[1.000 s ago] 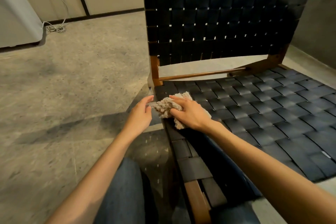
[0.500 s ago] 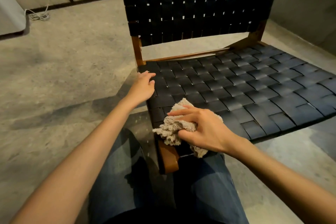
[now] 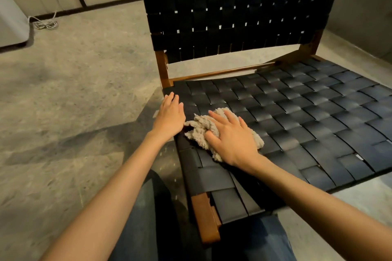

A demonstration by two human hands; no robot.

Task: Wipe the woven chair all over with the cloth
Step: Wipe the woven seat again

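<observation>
Cloth (image 3: 199, 130) under flat right grip (image 3: 233, 140), on woven chair (image 3: 297, 112) seat

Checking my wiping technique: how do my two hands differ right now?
The left hand rests bare at the edge of the woven chair; the right hand presses the cloth flat. The left hand's fingers lie together; the right hand's are spread. Both lie on its seat.

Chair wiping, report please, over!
Right hand flat on cloth, pressing it on woven chair seat. Left hand rests on seat edge. Nothing blocking.
</observation>
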